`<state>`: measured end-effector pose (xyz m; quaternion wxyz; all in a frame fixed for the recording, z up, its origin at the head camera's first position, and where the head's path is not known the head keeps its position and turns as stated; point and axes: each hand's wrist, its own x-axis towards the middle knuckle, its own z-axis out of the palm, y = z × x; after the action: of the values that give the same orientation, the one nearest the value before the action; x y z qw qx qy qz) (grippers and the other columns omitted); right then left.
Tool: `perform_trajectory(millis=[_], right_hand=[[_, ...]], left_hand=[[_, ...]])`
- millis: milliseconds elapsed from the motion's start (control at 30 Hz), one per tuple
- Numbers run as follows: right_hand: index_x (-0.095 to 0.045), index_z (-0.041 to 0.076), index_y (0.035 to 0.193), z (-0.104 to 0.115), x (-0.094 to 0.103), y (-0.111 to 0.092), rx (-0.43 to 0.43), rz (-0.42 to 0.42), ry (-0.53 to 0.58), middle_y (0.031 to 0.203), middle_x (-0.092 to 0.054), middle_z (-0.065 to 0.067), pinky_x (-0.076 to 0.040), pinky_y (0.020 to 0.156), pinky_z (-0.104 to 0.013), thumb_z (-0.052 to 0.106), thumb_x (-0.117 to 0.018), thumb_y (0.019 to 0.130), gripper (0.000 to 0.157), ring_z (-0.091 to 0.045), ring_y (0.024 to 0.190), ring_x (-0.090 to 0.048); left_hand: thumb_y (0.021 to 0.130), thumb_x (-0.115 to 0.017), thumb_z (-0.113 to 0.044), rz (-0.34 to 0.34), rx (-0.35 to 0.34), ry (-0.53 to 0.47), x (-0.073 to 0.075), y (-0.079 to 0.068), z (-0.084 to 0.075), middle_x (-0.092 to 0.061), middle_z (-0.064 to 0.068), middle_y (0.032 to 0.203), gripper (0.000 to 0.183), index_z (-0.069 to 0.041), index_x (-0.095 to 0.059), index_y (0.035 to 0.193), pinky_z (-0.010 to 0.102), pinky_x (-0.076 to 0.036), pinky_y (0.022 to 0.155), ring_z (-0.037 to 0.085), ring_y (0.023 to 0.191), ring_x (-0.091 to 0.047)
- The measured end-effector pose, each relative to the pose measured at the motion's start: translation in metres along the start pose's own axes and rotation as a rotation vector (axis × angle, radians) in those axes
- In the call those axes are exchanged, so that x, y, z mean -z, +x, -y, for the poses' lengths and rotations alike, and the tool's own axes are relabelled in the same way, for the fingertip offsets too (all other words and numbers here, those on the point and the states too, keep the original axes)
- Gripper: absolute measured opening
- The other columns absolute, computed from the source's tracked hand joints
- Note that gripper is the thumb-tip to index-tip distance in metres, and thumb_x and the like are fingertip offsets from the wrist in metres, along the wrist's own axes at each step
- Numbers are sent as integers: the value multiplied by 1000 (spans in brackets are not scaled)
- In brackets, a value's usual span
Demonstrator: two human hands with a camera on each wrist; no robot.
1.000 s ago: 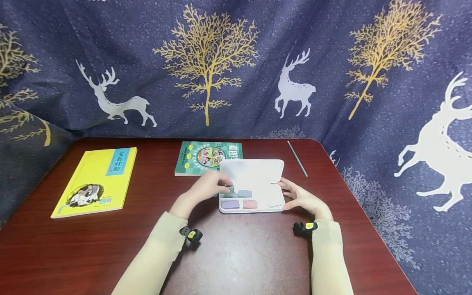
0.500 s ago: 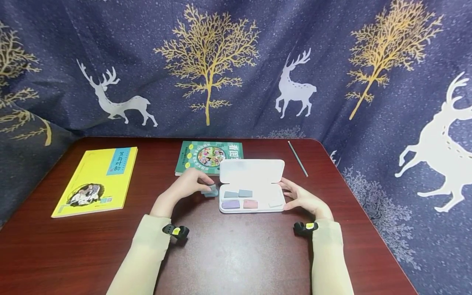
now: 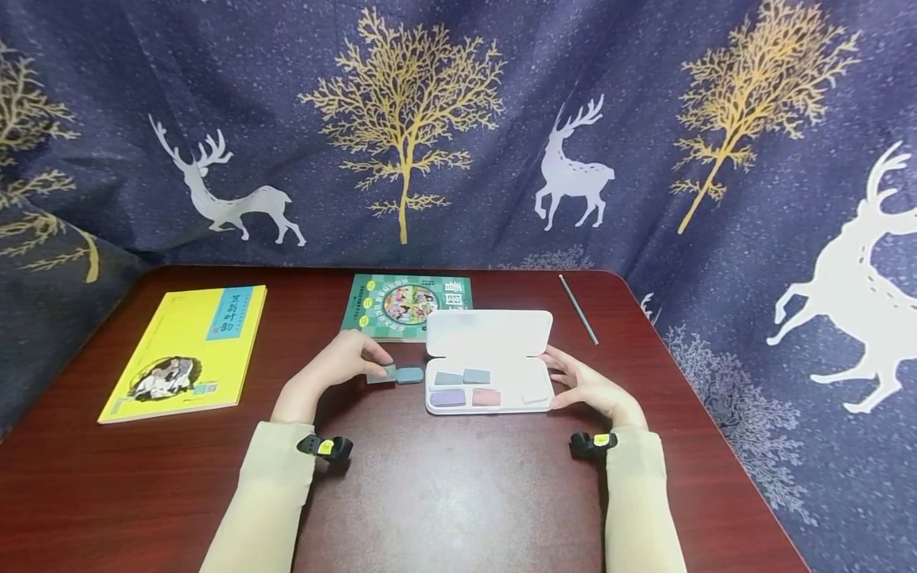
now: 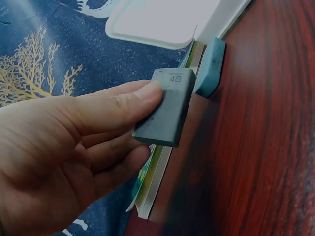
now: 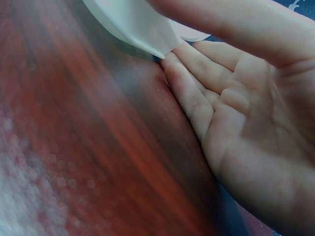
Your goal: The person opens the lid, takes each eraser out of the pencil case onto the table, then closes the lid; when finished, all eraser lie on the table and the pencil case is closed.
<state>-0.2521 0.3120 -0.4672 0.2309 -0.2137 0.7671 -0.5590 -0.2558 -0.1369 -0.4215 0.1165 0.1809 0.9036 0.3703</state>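
My left hand (image 3: pixel 341 362) pinches a grey eraser (image 4: pixel 170 105) marked 4B between thumb and fingers, left of the white hinged case (image 3: pixel 512 407). A blue-green eraser (image 3: pixel 409 375) lies on the table between that hand and the case. The case's lid (image 3: pixel 489 333) stands raised. Inside are two grey erasers (image 3: pixel 476 376), a purple one (image 3: pixel 447 397), a pink one (image 3: pixel 485 396) and a white one (image 3: pixel 534 395). My right hand (image 3: pixel 595 390) grips the case's right end, thumb at the front corner and fingers behind; some fingertips are hidden.
A green book (image 3: pixel 372 306) lies behind the left hand, partly hidden by the raised lid. Farther left is a yellow book (image 3: pixel 193 326). A thin pencil (image 3: pixel 578 309) lies at the back right of the dark red table (image 3: pixel 458 493). A patterned cloth hangs behind.
My left hand has carried the grey eraser out of the case and leftward, past the blue-green eraser, now fully visible. The right hand and the case have stayed in place.
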Motion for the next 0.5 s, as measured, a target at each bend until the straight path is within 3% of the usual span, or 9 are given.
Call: perform_trajectory(millis=[333,433,500], right_hand=[[-11,5,156,-1,2,1,-24,-3,-1,157,-22,-27,-44,98,-15,1,-76,78,101,-48,141,-26],[-11,4,156,-1,2,1,-15,3,5,157,-21,-28,-44,98,-15,2,-76,78,101,-50,141,-25],[-11,4,156,-1,1,0,-13,2,9,157,-22,-28,-44,98,-15,3,-76,79,101,-50,141,-25]], left_hand=[[81,-77,-7,20,20,44,-3,2,3,-76,12,97,20,0,-76,100,45,-56,87,32,104,-66],[81,-77,-6,11,19,51,-6,3,4,-76,12,95,19,0,-76,99,57,-38,109,34,105,-66],[81,-77,-5,6,15,59,-7,4,4,-76,12,94,18,0,-77,98,65,-23,114,34,106,-65]])
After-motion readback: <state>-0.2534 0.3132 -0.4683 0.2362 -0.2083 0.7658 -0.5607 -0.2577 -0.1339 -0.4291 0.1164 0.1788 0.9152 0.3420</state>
